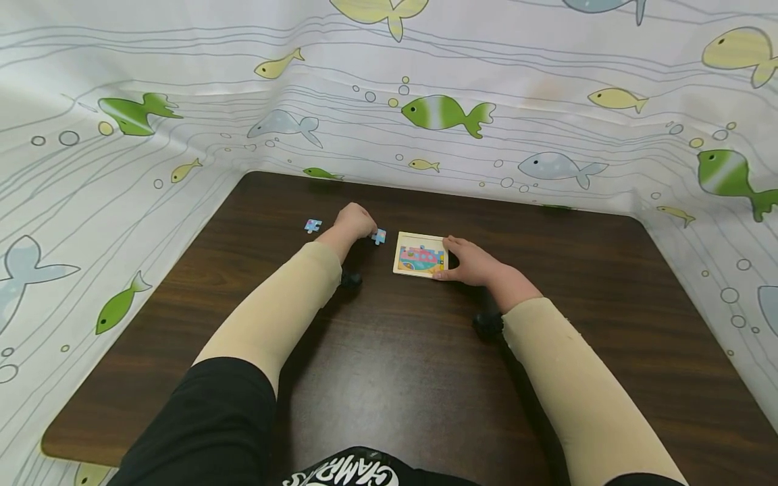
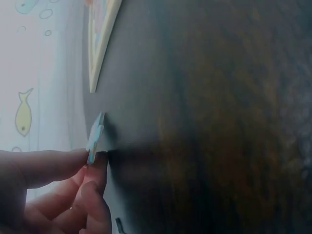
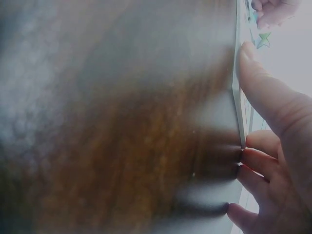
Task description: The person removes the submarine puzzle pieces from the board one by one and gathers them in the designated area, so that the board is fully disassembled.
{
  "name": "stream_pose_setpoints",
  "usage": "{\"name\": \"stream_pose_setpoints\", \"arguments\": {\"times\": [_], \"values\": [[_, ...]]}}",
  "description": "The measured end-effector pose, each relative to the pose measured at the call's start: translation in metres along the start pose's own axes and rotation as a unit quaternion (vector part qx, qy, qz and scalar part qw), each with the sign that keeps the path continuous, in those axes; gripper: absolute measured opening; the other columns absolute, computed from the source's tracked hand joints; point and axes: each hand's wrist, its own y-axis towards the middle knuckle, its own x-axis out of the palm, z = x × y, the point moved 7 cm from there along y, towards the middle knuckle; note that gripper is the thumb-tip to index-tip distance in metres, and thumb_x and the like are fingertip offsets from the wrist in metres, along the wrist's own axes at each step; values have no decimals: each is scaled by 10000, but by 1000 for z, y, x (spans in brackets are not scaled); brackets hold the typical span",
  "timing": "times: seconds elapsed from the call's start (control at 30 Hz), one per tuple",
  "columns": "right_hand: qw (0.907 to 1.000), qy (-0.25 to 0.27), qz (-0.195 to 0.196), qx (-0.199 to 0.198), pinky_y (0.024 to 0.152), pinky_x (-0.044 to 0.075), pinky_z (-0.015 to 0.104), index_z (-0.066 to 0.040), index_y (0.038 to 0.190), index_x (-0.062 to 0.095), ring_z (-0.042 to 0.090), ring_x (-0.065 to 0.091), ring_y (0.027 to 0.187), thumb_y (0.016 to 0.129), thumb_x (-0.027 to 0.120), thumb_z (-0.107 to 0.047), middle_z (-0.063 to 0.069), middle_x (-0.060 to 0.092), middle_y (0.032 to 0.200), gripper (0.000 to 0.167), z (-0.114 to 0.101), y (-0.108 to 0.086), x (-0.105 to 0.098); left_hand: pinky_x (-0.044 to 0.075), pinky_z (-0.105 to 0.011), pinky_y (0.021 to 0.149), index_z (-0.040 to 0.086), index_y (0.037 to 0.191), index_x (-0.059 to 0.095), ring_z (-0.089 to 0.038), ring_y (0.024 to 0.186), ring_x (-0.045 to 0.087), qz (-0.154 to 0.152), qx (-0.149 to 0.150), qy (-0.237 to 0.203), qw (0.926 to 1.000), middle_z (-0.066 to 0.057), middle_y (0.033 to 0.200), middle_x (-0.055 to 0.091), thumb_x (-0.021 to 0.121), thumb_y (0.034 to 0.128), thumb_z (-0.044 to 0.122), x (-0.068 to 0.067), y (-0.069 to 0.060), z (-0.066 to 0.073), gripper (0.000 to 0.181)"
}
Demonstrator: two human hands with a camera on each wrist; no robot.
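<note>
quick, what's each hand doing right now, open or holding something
Left hand: closed, pinching a puzzle piece.
Right hand: holding the puzzle frame at its right side.

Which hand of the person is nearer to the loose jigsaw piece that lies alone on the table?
Left. The left hand is just to the right of that jigsaw piece, pinching another piece; the right hand is farther right, gripping the puzzle tray.

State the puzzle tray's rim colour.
Pale cream; the puzzle tray shows best in the head view.
</note>
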Motion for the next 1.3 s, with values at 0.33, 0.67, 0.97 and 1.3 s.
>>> {"name": "stream_pose_setpoints", "arguments": {"times": [0.33, 0.67, 0.97, 1.3], "values": [[10000, 21, -17, -9, 1144, 186, 514, 3, 1550, 229, 381, 143, 1464, 871, 732, -473, 216, 166, 1602, 969, 1, 0, 1, 469, -416, 814, 78, 995, 718, -258, 932, 543, 184, 205, 115, 9996, -74, 1050, 637, 665, 918, 156, 1, -3, 4, 122], [10000, 71, -41, 9, 1138, 191, 532, 7, 1553, 204, 396, 147, 1459, 879, 726, -466, 226, 161, 1599, 975, 2, 0, 1, 465, -363, 814, 75, 1128, 684, -253, 969, 512, -1151, 1260, 410, 9845, -89, 1201, 592, 730, 895, 101, 39, -25, 38, 240], [9999, 89, -91, -8, 1140, 185, 528, 20, 1550, 199, 397, 140, 1460, 883, 722, -465, 234, 152, 1599, 977, -1, 0, 1, 418, -361, 731, 90, 1017, 650, -251, 890, 480, -1141, 1336, 695, 9820, -82, 1063, 579, 739, 879, 92, 50, -31, 39, 163], [9954, -223, 273, -888, 1107, 215, 594, -127, 1502, 433, 379, 228, 1443, 894, 757, -264, 173, 258, 1586, 703, -29, -7, -7, 424, -357, 719, 78, 1013, 650, -249, 874, 497, -1107, 1388, 767, 9811, -80, 1026, 591, 733, 875, 83, 51, -30, 41, 161]]}}
